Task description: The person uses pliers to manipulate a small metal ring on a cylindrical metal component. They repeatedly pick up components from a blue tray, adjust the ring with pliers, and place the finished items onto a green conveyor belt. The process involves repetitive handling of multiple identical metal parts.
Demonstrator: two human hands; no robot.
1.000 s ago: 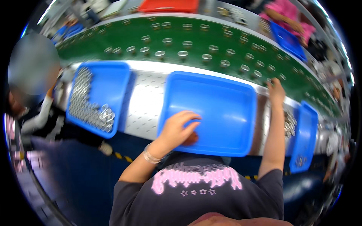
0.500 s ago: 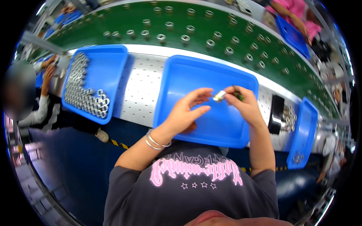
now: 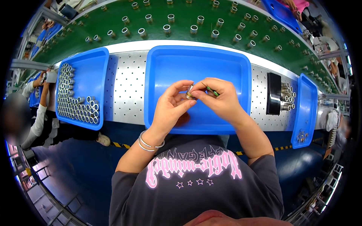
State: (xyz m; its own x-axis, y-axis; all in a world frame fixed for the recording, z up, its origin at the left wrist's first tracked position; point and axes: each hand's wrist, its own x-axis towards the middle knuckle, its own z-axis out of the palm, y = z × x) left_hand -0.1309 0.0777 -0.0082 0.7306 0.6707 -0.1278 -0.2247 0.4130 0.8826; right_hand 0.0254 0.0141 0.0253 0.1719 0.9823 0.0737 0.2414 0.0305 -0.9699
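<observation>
A short metal sleeve (image 3: 190,92), silver with a yellowish lower end, is held between my two hands above the large blue tray (image 3: 149,101). My left hand (image 3: 171,107) grips it from the left with fingers and thumb closed. From the right, the thumb and forefinger of my right hand (image 3: 220,98) pinch its upper part. A thin tool with a green handle (image 3: 213,91) is tucked in my right fingers; where its tip sits is partly hidden by them.
Beyond runs a green conveyor belt (image 3: 181,17) with many upright sleeves. A blue tray (image 3: 86,60) at left holds packed sleeves. At right stand a black box (image 3: 273,93), stacked sleeves (image 3: 289,98) and another blue tray (image 3: 305,109). Co-workers sit nearby.
My hands have come together: the left, open and apart before, has closed on the sleeve held by my right. Both shifted left in view. My head view has turned slightly.
</observation>
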